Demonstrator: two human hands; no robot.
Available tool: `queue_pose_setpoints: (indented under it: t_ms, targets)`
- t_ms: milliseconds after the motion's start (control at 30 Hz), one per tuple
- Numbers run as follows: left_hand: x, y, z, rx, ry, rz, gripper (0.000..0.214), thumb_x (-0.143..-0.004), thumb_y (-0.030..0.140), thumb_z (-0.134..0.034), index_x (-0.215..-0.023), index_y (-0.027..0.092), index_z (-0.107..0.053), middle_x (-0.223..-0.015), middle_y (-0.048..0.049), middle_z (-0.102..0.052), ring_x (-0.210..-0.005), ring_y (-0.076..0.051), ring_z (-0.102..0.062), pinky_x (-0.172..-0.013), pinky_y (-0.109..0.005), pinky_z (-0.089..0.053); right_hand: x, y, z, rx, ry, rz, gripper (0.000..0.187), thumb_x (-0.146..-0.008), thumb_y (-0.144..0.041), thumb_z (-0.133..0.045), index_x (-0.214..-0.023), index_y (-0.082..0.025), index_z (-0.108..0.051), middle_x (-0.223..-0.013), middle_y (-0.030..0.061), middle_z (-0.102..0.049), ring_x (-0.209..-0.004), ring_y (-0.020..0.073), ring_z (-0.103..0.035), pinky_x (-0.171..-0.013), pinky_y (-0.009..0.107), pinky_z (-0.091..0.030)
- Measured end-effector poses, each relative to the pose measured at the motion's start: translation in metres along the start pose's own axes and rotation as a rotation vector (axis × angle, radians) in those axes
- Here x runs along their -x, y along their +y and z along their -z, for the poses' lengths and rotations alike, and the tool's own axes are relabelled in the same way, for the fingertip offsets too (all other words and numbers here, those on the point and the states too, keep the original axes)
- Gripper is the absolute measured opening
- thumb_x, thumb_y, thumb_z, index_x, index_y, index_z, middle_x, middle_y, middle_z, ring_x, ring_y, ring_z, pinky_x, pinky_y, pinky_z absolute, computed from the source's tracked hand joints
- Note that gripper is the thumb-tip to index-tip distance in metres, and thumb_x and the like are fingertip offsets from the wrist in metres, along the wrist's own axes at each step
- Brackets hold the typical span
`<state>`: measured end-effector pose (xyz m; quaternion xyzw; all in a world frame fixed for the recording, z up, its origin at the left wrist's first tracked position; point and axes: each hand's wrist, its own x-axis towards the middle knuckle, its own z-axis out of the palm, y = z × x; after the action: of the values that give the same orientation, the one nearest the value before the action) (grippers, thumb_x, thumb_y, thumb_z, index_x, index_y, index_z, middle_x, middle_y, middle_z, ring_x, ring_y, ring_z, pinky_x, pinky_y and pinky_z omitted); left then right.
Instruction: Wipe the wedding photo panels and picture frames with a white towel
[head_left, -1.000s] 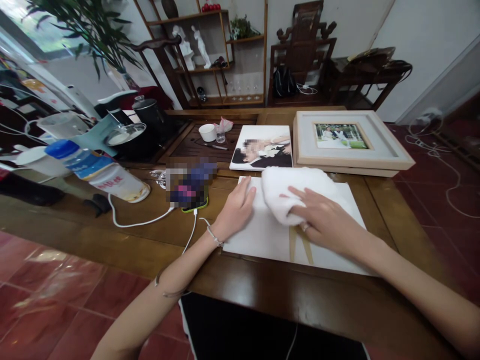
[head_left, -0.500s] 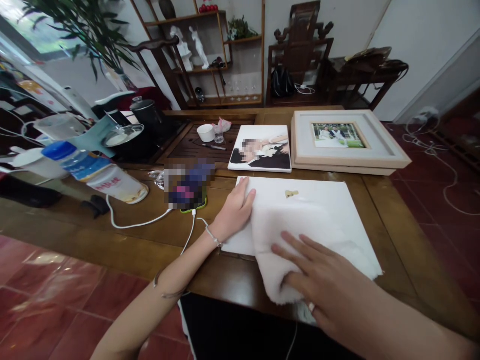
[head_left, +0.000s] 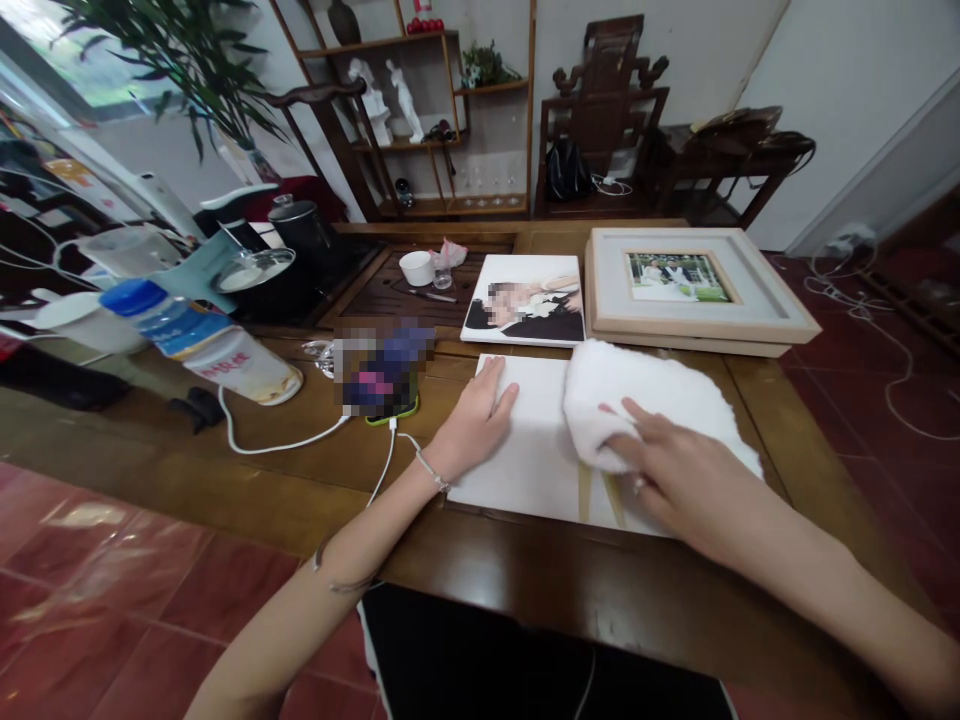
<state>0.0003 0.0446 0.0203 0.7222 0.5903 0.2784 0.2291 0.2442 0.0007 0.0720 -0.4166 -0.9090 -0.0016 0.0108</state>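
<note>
A white flat board (head_left: pixel 517 480) lies on the table in front of me, with a gold mark partly visible near its front edge. My left hand (head_left: pixel 480 412) rests along the board's left side, fingers stretched out and thumb apart. Over the board's right half spreads a fluffy white towel (head_left: pixel 645 380), which hides part of the gold mark. My right hand (head_left: pixel 675 465) presses on the towel and grips its near fold, with some fingers tucked into the cloth. A ring shows on that hand.
Behind the board lie a photo panel (head_left: pixel 525 330) and stacked frames (head_left: pixel 757 310). To the left are a phone (head_left: pixel 397 408) on a white cable (head_left: pixel 281 450), a large bottle (head_left: pixel 247 365) and a dark pot (head_left: pixel 262 295). A white cup (head_left: pixel 416 268) stands on the dark tea tray (head_left: pixel 367 295).
My right hand has pushed the towel away from me, from the board's near edge to its far right part. The gold mark's lower end now shows. My left hand stays on the board's side.
</note>
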Motion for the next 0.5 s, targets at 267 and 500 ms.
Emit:
queue_pose_setpoints:
  t_ms: [267,500]
  targets:
    - [0.001,-0.007,-0.003,-0.089,-0.021,-0.077,0.050,-0.095,0.032,-0.042,-0.137,0.005,-0.044,-0.150,-0.0227,-0.039,-0.144,-0.029,-0.030,-0.117,-0.049,-0.029,0.035,-0.035,0.012,-0.195,-0.028,0.193,0.043,-0.061,-0.004,-0.053,-0.096,-0.023,-0.069,-0.134,0.0107,-0.060,-0.120,0.0343,-0.057,-0.089,0.049,-0.056]
    - [0.002,-0.009,-0.001,-0.145,-0.068,-0.080,0.051,-0.096,0.030,-0.043,-0.139,0.003,-0.042,-0.152,-0.0237,-0.034,-0.146,-0.029,-0.025,-0.118,-0.046,-0.026,0.000,0.007,0.009,-0.134,-0.055,-0.048,0.045,-0.073,-0.005,-0.046,-0.110,-0.019,-0.067,-0.143,0.0184,-0.049,-0.118,0.0358,-0.059,-0.087,0.049,-0.054]
